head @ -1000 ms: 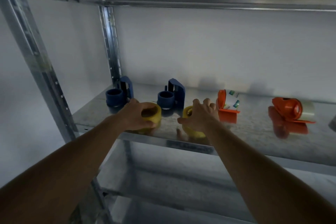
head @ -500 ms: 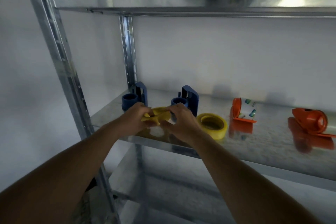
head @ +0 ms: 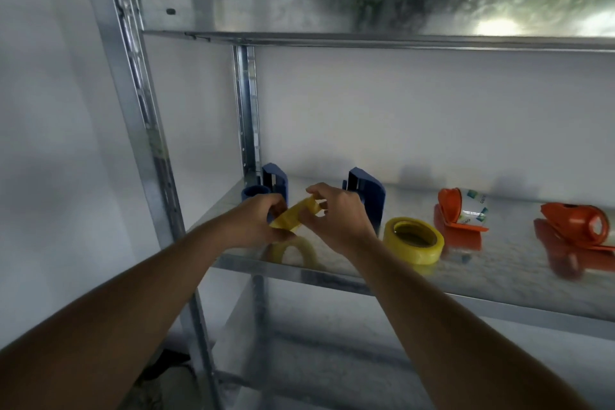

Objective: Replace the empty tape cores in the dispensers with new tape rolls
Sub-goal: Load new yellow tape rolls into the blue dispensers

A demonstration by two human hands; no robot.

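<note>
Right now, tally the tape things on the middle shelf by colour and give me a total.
Blue dispensers: 2, far-left dispenser and second dispenser.
Orange dispensers: 2, one with printed roll and right one.
Yellow tape rolls: 2, held roll and roll lying flat.
Total: 6.

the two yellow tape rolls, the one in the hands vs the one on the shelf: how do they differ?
Support: the held yellow tape roll is lifted off the metal shelf, gripped by the left hand and the right hand; the other yellow tape roll rests on the shelf, untouched.
Pose: the held roll is tilted; the resting roll lies flat, hole up.
Place: the held roll is in front of the blue dispensers; the resting roll is beside the orange dispenser.
Shared: both yellow.
</note>
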